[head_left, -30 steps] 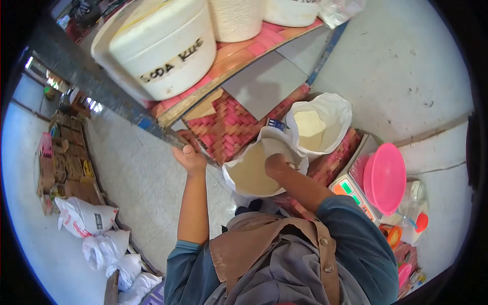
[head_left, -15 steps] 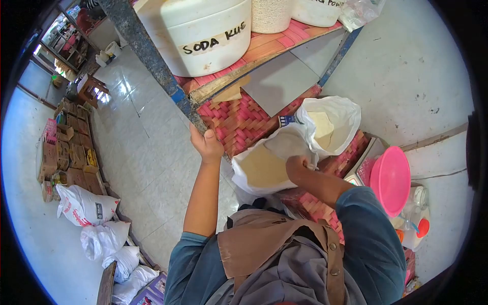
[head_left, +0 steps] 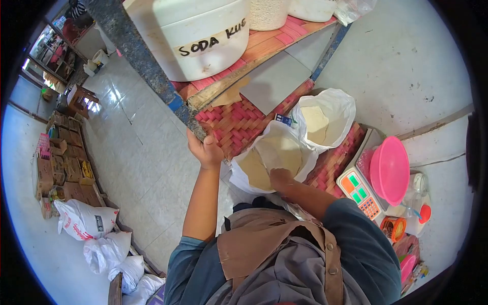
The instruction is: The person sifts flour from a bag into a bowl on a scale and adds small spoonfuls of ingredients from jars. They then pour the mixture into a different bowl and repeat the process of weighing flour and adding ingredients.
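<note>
My left hand (head_left: 205, 148) is wrapped round the lower end of a worn metal shelf post (head_left: 175, 104). Inside an open white sack (head_left: 239, 178) of pale, powdery or fine-grained stuff, my right hand (head_left: 281, 179) is closed on a pale, translucent scoop (head_left: 282, 152). The scoop lies against the contents; its handle is hidden by my fingers. Just beyond stands a second open white sack (head_left: 343, 114) with cream-coloured powder in it. A small blue packet (head_left: 283, 120) sits between that sack and the woven mat.
A white tub (head_left: 203, 30) marked "SODA KUE" stands on the shelf above. On the right are a digital scale (head_left: 360, 195), a pink bowl (head_left: 390, 170) and an orange-labelled tub (head_left: 393, 229). White sacks (head_left: 84, 218) and cardboard boxes (head_left: 58, 170) line the left wall.
My right hand has moved left and down within the near sack, taking the scoop with it. The view has shifted, showing more of the scale. My left hand keeps its hold on the post.
</note>
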Demonstrator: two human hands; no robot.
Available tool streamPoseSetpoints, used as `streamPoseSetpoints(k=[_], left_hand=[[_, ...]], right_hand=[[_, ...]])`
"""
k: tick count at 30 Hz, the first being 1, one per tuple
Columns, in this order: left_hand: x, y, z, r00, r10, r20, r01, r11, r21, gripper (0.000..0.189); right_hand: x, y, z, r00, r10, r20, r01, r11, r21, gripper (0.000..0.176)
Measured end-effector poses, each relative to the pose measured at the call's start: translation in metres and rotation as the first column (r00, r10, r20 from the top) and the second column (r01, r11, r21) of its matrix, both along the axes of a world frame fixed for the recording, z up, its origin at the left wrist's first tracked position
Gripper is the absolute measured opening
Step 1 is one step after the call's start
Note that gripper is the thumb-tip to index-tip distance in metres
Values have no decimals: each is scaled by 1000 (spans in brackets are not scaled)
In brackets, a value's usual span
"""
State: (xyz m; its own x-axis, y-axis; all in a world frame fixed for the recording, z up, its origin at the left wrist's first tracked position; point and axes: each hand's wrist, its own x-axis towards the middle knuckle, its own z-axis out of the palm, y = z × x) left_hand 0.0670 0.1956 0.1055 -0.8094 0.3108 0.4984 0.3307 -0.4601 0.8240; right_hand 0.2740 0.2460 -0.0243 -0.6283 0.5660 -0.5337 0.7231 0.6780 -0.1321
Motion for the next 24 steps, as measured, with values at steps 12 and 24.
streamPoseSetpoints(k=[12,24], left_hand=[[1,2,1,997,59,-48,-59,998,12,57],[3,2,12,996,24,-89,-28,999,-46,53]], right_hand=[[60,-10,13,828,-503,-246,394,836,-382,41],[102,-19,-25,792,-548,-269,517,837,-182,50]])
